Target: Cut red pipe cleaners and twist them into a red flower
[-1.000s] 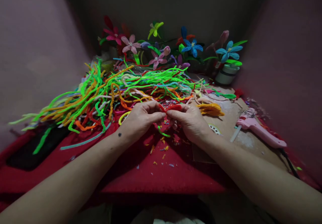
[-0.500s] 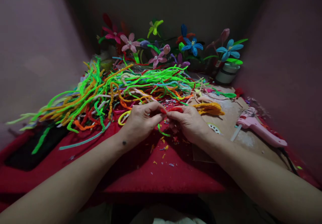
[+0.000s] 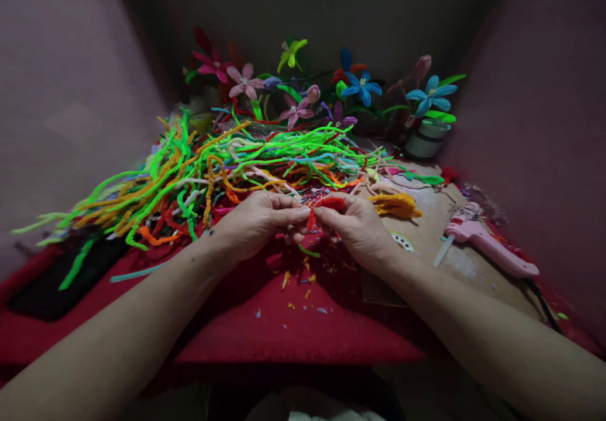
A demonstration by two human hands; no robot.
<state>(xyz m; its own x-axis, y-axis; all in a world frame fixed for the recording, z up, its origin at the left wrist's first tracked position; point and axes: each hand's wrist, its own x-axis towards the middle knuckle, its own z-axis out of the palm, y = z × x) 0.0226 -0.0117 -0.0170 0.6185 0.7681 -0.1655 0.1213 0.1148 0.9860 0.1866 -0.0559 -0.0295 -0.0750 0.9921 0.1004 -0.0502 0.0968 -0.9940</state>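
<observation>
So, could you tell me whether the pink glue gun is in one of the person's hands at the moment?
No, the pink glue gun lies on the board to the right, while the left hand and right hand pinch a red pipe cleaner.

Red pipe cleaner (image 3: 328, 204), fuzzy, bent into a small loop, pinched between both hands above red cloth

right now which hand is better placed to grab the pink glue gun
Right. The pink glue gun lies on the right side, nearer the right hand. The left hand would have to cross over. Both pinch the red pipe cleaner.
</observation>
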